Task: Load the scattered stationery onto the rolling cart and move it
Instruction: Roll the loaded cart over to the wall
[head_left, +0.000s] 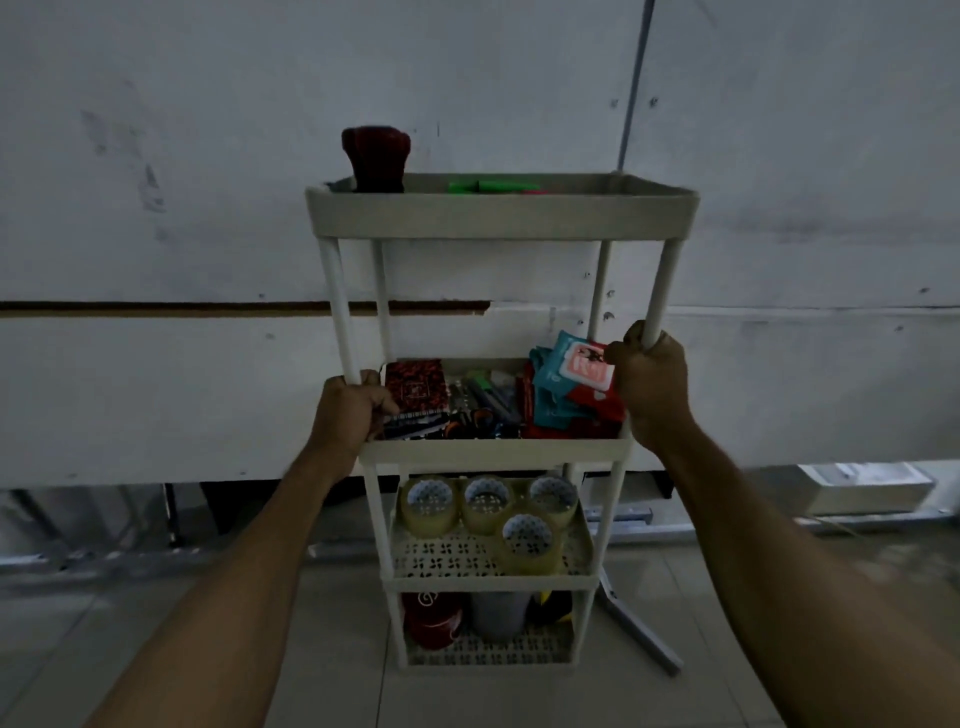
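Head view: the rolling cart (498, 218) stands at the centre of the frame, a pale cream plastic unit with four tray shelves joined by round corner posts, set against a scuffed white wall (208, 156). Your left hand (349, 410) is at centre left, fingers curled round the near left post just above the second shelf. Your right hand (655, 387) is at centre right and slightly higher, closed in a fist round the near right post. On the top shelf, upper centre, a dark red knitted object (375, 158) stands at the left end and green markers (491, 186) lie toward the middle. The second shelf carries a red patterned spiral notebook (417, 392) beside your left hand, scissors (475, 418) and pens in the middle, and teal and red packets (574, 384) at the right end, next to your right hand. The third shelf, perforated, holds four rolls of clear tape (530, 540). The bottom shelf, lower centre, holds a red item (434, 621) and a grey container (500, 613); their details are too dim to tell. The cart rests on a tiled floor (332, 675).
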